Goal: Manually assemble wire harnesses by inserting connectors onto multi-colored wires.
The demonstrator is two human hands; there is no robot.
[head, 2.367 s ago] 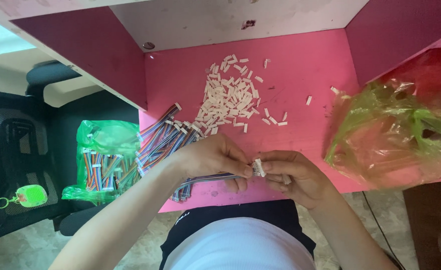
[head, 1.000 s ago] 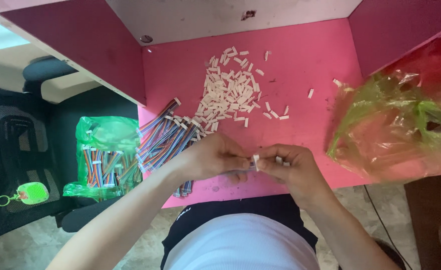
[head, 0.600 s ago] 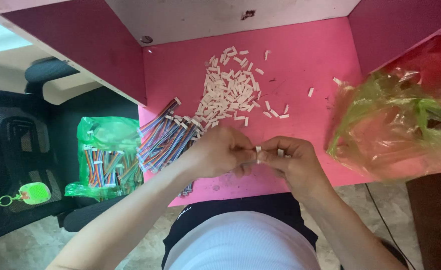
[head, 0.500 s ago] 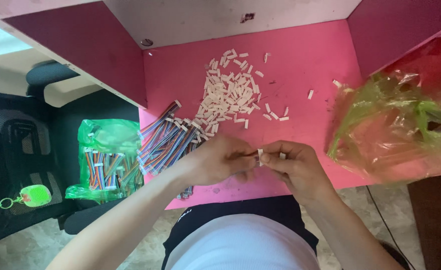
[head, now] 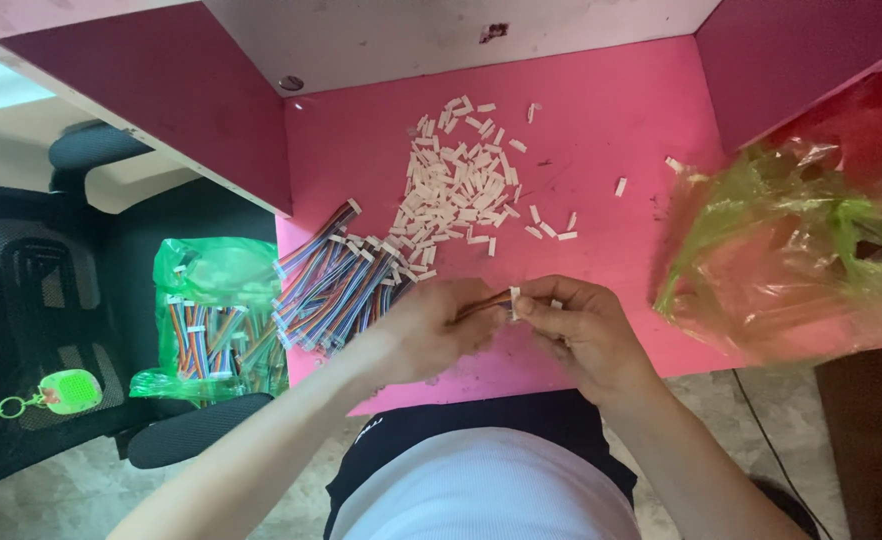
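Over the near edge of the pink table [head: 601, 130], my left hand [head: 429, 330] grips a short multicoloured ribbon cable [head: 489, 301]. My right hand [head: 579, 330] pinches a small white connector [head: 514, 301] at the cable's end, fingertips touching those of the left hand. To the left of my hands lies a pile of similar ribbon cables [head: 336, 285]. A heap of loose white connectors [head: 456, 190] is spread on the table beyond my hands.
A green plastic bag with more cables [head: 211, 320] sits on a black chair at the left. A crumpled green transparent bag [head: 801, 260] lies at the right. Dark pink partition walls [head: 161, 110] flank the table. A green key tag [head: 69, 390] hangs at far left.
Both hands have stayed together at the table's near edge, shifting only slightly. The white connector has come against the cable's end between the fingertips.
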